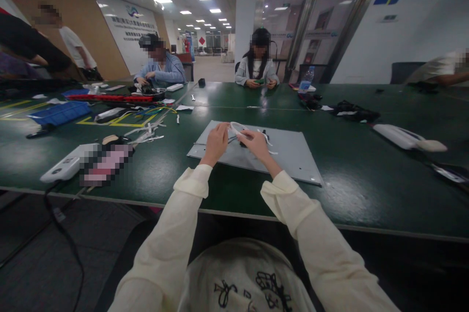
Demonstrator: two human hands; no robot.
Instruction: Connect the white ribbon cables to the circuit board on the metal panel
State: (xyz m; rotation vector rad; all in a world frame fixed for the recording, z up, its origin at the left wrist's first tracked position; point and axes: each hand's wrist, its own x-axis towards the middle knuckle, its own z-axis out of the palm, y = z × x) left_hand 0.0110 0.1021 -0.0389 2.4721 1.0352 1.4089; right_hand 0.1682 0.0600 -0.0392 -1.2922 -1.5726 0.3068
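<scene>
Both hands are raised over a grey flat panel (pixel 289 153) on the green table. Between them a white flexible strip (pixel 236 126), perhaps a cable, bends into a loop. My left hand (pixel 218 142) pinches one end, its fingers closed and pointing up. My right hand (pixel 257 145) is closed on the strip farther along, with thumb and fingers together. A loose white end (pixel 271 151) shows past the right hand, above the panel. Small black parts (pixel 264 134) lie on the panel behind the right hand, partly hidden by it.
To the left are a white device (pixel 68 163), a blurred pink item (pixel 106 165), white strip scraps (pixel 148 133) and a blue tray (pixel 58 114). A white device (pixel 397 137) and a black bundle (pixel 355 110) sit right. People work across the table.
</scene>
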